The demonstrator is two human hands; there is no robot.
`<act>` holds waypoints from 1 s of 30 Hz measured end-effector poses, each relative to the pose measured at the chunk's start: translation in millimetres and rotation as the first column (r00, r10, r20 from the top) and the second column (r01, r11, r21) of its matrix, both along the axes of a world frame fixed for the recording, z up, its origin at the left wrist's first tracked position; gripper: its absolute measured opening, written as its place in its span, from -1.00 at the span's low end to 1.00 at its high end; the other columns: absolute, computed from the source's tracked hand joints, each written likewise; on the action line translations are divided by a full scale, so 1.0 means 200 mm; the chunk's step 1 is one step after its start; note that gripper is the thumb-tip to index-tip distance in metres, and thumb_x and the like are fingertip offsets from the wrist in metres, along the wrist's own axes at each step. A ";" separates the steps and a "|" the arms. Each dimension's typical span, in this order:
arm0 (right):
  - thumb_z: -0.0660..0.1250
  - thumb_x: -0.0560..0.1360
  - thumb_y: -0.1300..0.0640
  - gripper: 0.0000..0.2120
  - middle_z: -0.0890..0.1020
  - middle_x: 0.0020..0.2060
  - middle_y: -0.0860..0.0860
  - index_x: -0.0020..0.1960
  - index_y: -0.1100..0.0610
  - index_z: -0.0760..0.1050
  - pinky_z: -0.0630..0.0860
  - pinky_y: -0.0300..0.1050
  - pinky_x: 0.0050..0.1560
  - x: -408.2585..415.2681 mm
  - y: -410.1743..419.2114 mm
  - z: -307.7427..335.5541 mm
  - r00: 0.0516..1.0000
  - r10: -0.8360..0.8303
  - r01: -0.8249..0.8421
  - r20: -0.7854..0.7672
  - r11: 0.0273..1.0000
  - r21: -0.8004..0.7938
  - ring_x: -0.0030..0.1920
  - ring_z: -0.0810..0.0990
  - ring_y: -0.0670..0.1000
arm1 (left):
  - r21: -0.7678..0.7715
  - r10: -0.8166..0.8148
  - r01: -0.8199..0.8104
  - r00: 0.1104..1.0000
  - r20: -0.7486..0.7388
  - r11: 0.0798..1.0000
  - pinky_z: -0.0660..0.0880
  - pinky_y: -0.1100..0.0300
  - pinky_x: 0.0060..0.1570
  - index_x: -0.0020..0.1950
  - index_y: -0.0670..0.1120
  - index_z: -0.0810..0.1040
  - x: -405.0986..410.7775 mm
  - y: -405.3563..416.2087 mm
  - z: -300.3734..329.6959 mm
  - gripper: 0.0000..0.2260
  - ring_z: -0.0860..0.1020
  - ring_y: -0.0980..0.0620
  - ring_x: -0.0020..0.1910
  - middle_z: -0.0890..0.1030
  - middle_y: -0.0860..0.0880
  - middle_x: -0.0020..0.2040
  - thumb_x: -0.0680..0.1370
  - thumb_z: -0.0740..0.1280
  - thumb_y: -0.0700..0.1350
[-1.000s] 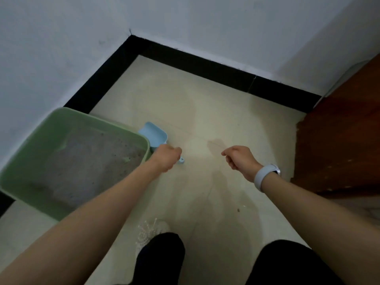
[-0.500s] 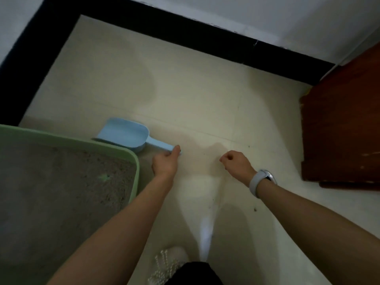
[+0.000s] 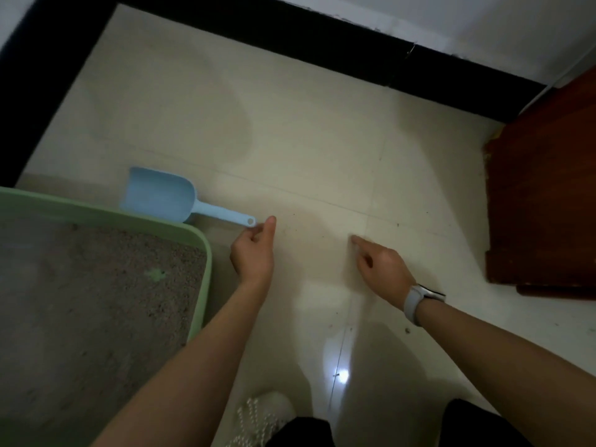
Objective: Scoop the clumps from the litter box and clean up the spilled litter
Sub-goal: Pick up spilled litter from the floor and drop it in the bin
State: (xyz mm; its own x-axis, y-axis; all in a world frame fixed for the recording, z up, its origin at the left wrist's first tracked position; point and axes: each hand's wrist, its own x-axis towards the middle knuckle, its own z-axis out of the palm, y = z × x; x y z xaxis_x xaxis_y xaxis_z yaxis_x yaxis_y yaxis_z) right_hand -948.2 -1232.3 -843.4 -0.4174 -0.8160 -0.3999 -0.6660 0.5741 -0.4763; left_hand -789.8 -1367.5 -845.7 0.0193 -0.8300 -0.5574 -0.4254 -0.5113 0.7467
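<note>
The blue scoop [image 3: 161, 196] lies on the floor [image 3: 306, 130] at the litter box's [image 3: 201, 253] two o'clock corner, the left hand [image 3: 253, 253] loosely curled, just touching its handle tip; the right hand [image 3: 382, 269] points one finger down, holding nothing. A fumbled pinch there could skid the scoop away, and a knee could grind the scattered grains [image 3: 407, 330] at five o'clock.

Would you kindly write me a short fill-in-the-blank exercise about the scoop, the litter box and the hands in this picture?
1. The scoop lying on the floor is coloured ____.
2. The litter box has a ____ rim.
3. The hand nearest the scoop's handle is the ____ hand.
4. The white wristband is on the ____ arm.

Missing words: blue; green; left; right
</note>
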 end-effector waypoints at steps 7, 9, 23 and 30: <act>0.13 0.56 0.22 -0.55 0.57 -0.08 0.20 0.44 0.10 0.25 0.41 -0.05 -0.14 -0.01 0.13 -0.09 0.978 0.175 -0.176 -0.114 0.984 0.001 -0.07 0.52 0.21 | -0.199 -0.400 0.476 0.856 0.327 0.857 0.40 0.11 0.05 0.31 -0.18 0.47 0.09 0.19 -0.08 -0.61 0.54 -0.17 -0.02 0.61 -0.21 -0.06 0.53 0.33 -0.05; 0.11 0.55 0.19 -0.57 0.56 -0.16 0.19 0.42 0.12 0.29 0.41 -0.05 -0.22 -0.01 0.16 -0.09 0.964 0.218 -0.225 -0.150 0.974 -0.036 -0.15 0.52 0.21 | -0.227 -0.425 0.526 0.823 0.376 0.820 0.39 0.08 0.00 0.32 -0.17 0.46 0.10 0.23 -0.09 -0.62 0.53 -0.18 -0.05 0.58 -0.19 -0.10 0.54 0.31 -0.06; 0.14 0.47 0.01 -0.64 0.50 -0.43 0.03 0.05 0.13 0.62 0.38 -0.26 -0.49 0.01 0.20 -0.16 0.946 0.183 -0.238 -0.269 0.953 -0.188 -0.41 0.52 0.07 | -0.233 -0.517 0.679 0.699 0.494 0.696 0.42 0.04 -0.13 0.42 -0.14 0.35 0.10 0.33 -0.12 -0.56 0.51 -0.17 -0.11 0.56 -0.19 -0.09 0.56 0.27 -0.05; 0.33 0.43 0.05 -0.83 0.65 -0.25 0.02 -0.13 0.13 0.63 0.40 -0.24 -0.15 0.05 0.18 -0.20 0.993 -0.115 0.105 -0.029 0.964 -0.246 -0.20 0.61 0.06 | -0.254 -0.501 0.656 0.726 0.471 0.711 0.43 0.06 -0.13 0.41 -0.14 0.36 0.10 0.33 -0.12 -0.58 0.50 -0.14 -0.14 0.55 -0.17 -0.13 0.57 0.25 -0.06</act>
State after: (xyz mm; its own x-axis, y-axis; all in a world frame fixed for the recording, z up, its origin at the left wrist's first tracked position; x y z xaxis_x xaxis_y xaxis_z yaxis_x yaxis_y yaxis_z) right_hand -937.8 -1196.6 -882.5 -0.5222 -0.8347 -0.1748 -0.6280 0.5150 -0.5834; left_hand -770.2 -1301.5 -869.2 -0.4143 -0.8748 -0.2512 -0.7992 0.2176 0.5602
